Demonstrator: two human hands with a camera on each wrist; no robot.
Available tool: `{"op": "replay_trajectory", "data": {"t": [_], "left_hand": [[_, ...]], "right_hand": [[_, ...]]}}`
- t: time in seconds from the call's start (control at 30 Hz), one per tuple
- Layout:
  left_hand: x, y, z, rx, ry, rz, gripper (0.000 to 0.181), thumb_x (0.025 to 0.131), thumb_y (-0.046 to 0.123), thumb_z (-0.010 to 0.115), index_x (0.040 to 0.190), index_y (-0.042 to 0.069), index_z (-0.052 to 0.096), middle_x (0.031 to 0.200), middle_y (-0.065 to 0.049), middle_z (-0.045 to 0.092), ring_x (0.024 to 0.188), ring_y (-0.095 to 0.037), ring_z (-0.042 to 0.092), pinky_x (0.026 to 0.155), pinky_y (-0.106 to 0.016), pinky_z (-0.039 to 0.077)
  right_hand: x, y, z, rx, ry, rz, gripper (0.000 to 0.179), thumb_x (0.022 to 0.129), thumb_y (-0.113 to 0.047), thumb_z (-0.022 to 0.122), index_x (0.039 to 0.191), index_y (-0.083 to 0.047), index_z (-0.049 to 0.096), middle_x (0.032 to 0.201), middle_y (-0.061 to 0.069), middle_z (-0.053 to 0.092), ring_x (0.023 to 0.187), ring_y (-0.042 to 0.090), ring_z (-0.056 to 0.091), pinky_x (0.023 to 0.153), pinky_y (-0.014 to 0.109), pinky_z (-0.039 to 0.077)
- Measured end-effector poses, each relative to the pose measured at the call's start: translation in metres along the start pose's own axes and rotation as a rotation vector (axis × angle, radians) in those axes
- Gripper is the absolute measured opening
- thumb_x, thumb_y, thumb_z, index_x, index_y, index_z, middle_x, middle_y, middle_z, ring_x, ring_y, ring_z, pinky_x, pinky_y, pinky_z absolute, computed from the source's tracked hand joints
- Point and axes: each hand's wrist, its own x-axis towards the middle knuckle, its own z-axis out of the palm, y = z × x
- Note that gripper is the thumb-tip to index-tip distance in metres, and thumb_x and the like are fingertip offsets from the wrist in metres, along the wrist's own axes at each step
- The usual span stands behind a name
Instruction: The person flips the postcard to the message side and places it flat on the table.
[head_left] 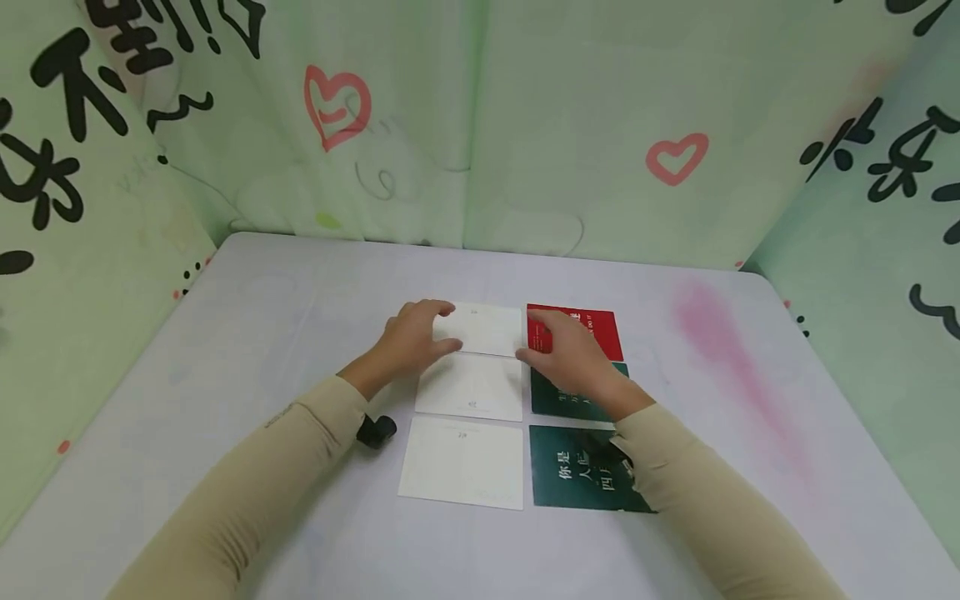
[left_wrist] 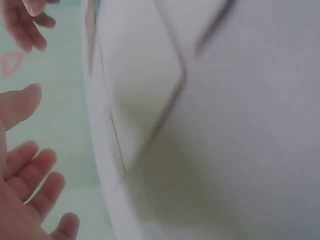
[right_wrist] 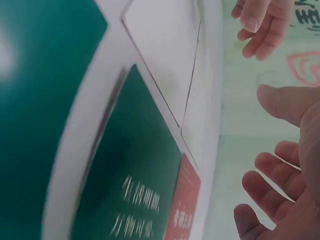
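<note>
Six cards lie in two columns. The left column has a far white card (head_left: 486, 330), a middle white card (head_left: 468, 388) and a near white card (head_left: 462, 462). To the right, a red card (head_left: 603, 332) lies farthest, with a dark green card (head_left: 551, 402) in the middle and another green card (head_left: 551, 479) nearest, both bearing white characters. My left hand (head_left: 411, 340) is over the far white card's left edge, thumb and fingers apart. Over the red and middle green cards is my right hand (head_left: 567, 352), its fingers spread. Both wrist views show nothing held.
The cards rest on a white table (head_left: 300, 292) with a pink smear (head_left: 735, 367) on its right side. Behind and beside it hangs a pale green curtain (head_left: 555, 125) with red hearts and black writing. A black wrist device (head_left: 377, 432) sits under the left sleeve (head_left: 300, 450).
</note>
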Motion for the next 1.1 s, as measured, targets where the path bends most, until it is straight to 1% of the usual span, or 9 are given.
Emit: {"op": "replay_trajectory", "data": {"t": [0.17, 0.3, 0.37, 0.47, 0.57, 0.7, 0.83, 0.97, 1.1], "left_hand": [[-0.032, 0.028, 0.009, 0.025, -0.024, 0.127, 0.071, 0.089, 0.034, 0.077, 0.147, 0.006, 0.048, 0.149, -0.011, 0.049, 0.137, -0.033, 0.041, 0.107, -0.057, 0.033], [-0.054, 0.052, 0.021, 0.05, -0.071, 0.207, 0.081, 0.082, 0.039, 0.083, 0.149, 0.01, 0.047, 0.15, -0.008, 0.048, 0.137, -0.03, 0.042, 0.106, -0.058, 0.035], [-0.064, 0.061, 0.029, 0.072, -0.094, 0.24, 0.087, 0.079, 0.042, 0.084, 0.15, 0.012, 0.045, 0.152, -0.006, 0.046, 0.137, -0.028, 0.041, 0.105, -0.057, 0.035], [-0.076, 0.07, 0.043, 0.111, -0.131, 0.28, 0.092, 0.077, 0.046, 0.085, 0.152, 0.014, 0.042, 0.154, -0.003, 0.044, 0.138, -0.025, 0.039, 0.104, -0.056, 0.035], [-0.087, 0.079, 0.055, 0.166, -0.16, 0.299, 0.092, 0.075, 0.05, 0.085, 0.15, 0.016, 0.045, 0.15, 0.0, 0.047, 0.136, -0.021, 0.04, 0.103, -0.054, 0.034], [-0.096, 0.089, 0.068, 0.265, -0.194, 0.314, 0.086, 0.073, 0.055, 0.084, 0.144, 0.018, 0.051, 0.141, 0.003, 0.054, 0.13, -0.018, 0.043, 0.102, -0.05, 0.035], [-0.099, 0.099, 0.079, 0.351, -0.22, 0.322, 0.081, 0.072, 0.058, 0.083, 0.138, 0.018, 0.057, 0.132, 0.005, 0.059, 0.125, -0.017, 0.044, 0.101, -0.049, 0.035], [-0.1, 0.107, 0.085, 0.391, -0.241, 0.333, 0.077, 0.073, 0.057, 0.083, 0.135, 0.017, 0.06, 0.127, 0.005, 0.061, 0.124, -0.017, 0.044, 0.103, -0.05, 0.033], [-0.099, 0.109, 0.09, 0.402, -0.255, 0.341, 0.075, 0.075, 0.055, 0.083, 0.135, 0.016, 0.061, 0.126, 0.005, 0.063, 0.122, -0.016, 0.045, 0.103, -0.05, 0.033]], "right_hand": [[-0.037, 0.008, -0.013, -0.013, -0.019, -0.023, 0.084, 0.08, -0.024, 0.085, 0.148, -0.002, 0.042, 0.144, 0.022, 0.048, 0.132, 0.042, 0.043, 0.096, 0.06, 0.046], [-0.068, 0.015, -0.016, 0.002, -0.035, -0.037, 0.085, 0.079, -0.026, 0.086, 0.149, -0.002, 0.043, 0.143, 0.022, 0.048, 0.13, 0.044, 0.044, 0.094, 0.062, 0.046], [-0.082, 0.018, -0.018, 0.002, -0.043, -0.03, 0.085, 0.08, -0.027, 0.086, 0.149, -0.003, 0.043, 0.142, 0.022, 0.049, 0.129, 0.045, 0.045, 0.093, 0.063, 0.046], [-0.102, 0.023, -0.019, 0.007, -0.058, -0.002, 0.086, 0.079, -0.03, 0.086, 0.149, -0.005, 0.043, 0.141, 0.023, 0.049, 0.128, 0.046, 0.046, 0.092, 0.063, 0.047], [-0.12, 0.029, -0.02, 0.012, -0.078, 0.03, 0.088, 0.077, -0.032, 0.087, 0.149, -0.006, 0.043, 0.141, 0.023, 0.05, 0.127, 0.046, 0.046, 0.093, 0.062, 0.047], [-0.139, 0.038, -0.019, 0.006, -0.095, 0.072, 0.088, 0.075, -0.036, 0.089, 0.146, -0.005, 0.047, 0.138, 0.021, 0.052, 0.125, 0.043, 0.047, 0.096, 0.061, 0.045], [-0.151, 0.044, -0.016, -0.017, -0.109, 0.079, 0.085, 0.072, -0.038, 0.09, 0.141, -0.004, 0.053, 0.132, 0.018, 0.056, 0.12, 0.039, 0.051, 0.097, 0.059, 0.045], [-0.156, 0.046, -0.01, -0.06, -0.12, 0.073, 0.083, 0.069, -0.042, 0.09, 0.136, -0.005, 0.058, 0.128, 0.016, 0.058, 0.117, 0.038, 0.052, 0.096, 0.059, 0.045], [-0.158, 0.046, -0.007, -0.102, -0.122, 0.069, 0.08, 0.069, -0.042, 0.091, 0.134, -0.006, 0.061, 0.127, 0.015, 0.06, 0.118, 0.04, 0.051, 0.095, 0.061, 0.045]]}}
